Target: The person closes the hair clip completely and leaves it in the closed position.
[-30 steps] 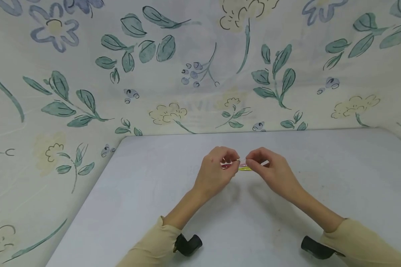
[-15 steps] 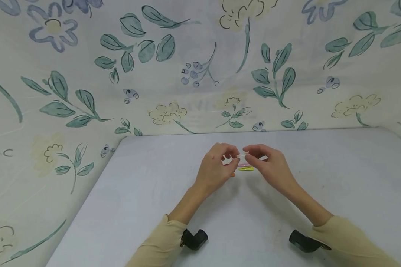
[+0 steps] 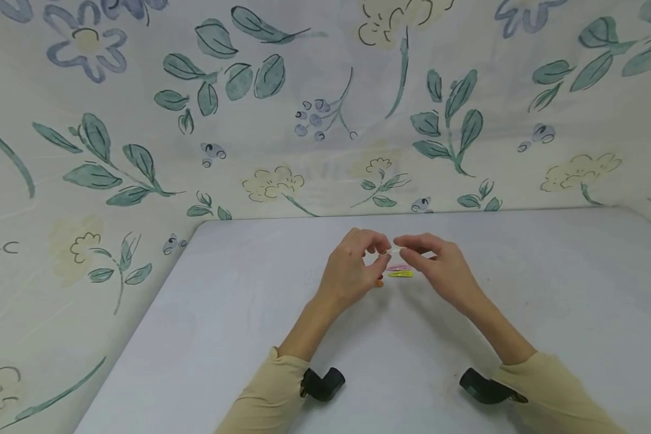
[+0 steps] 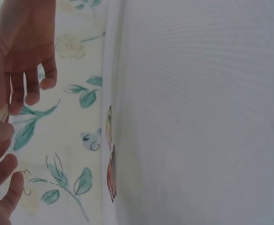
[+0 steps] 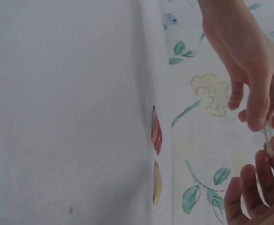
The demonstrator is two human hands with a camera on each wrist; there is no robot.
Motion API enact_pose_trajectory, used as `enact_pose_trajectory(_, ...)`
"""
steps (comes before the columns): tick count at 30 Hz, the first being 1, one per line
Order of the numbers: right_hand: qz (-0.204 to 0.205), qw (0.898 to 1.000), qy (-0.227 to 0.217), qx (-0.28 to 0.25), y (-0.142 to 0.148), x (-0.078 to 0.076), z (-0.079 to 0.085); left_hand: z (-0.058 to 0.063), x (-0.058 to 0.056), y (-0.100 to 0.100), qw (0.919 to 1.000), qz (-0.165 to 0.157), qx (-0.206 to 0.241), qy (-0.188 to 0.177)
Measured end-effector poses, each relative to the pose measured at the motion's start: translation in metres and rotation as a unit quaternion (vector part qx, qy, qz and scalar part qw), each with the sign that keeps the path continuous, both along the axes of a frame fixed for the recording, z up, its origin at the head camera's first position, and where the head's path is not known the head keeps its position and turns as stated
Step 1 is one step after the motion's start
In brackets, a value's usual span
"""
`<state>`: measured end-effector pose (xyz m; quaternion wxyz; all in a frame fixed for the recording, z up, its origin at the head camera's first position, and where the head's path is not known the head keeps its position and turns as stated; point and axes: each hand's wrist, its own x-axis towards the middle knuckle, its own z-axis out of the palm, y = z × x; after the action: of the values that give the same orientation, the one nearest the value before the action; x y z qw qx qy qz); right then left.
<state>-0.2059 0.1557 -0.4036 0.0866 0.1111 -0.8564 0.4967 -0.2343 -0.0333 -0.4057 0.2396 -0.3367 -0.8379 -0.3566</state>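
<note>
A small whitish snap hair clip (image 5: 268,136) is held in the air between my two hands, above the table. My left hand (image 3: 349,265) pinches one end between thumb and fingertips. At the other end, the thumb and index finger of my right hand (image 3: 439,265) pinch it. The fingers hide much of the clip in the head view. Below the hands lie a yellow hair clip (image 3: 401,273) and a pink hair clip (image 3: 398,267). An orange hair clip (image 3: 379,283) and a red one (image 5: 158,139) lie left of them, partly hidden by my left hand in the head view.
The white table (image 3: 239,301) stretches out around the hands on all sides. A floral cloth (image 3: 325,150) hangs behind the table's back edge and along its left side. Black devices (image 3: 323,384) are worn at both sleeve cuffs.
Both hands have risen slightly away from the table with the whitish clip between them. The yellow, pink and orange clips on the table now show more. Both forearms have drawn a little inward.
</note>
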Motion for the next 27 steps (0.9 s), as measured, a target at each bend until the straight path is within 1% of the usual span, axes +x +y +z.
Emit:
enact_pose_trajectory(4,0.004,1.000,-0.012,-0.003,0.000,0.001,0.000,0.001,0.000,0.000,1.0000,0.001,0.000,-0.006)
enact_pose_trajectory(10,0.001,1.000,-0.012,-0.001,-0.002,0.002,-0.001,0.001,0.002,0.000,0.9994,-0.003,-0.004,-0.035)
enact_pose_trajectory(17,-0.022,1.000,-0.008,0.005,-0.008,0.003,-0.004,0.001,0.006,-0.001,0.9962,-0.014,0.031,-0.081)
enact_pose_trajectory(21,-0.035,0.999,0.003,0.005,-0.012,0.006,-0.005,0.001,0.007,-0.001,0.9950,-0.012,0.036,-0.092)
enact_pose_trajectory(27,-0.031,0.998,0.032,0.041,-0.014,0.008,-0.006,-0.003,0.005,-0.001,0.9953,-0.014,0.029,-0.092)
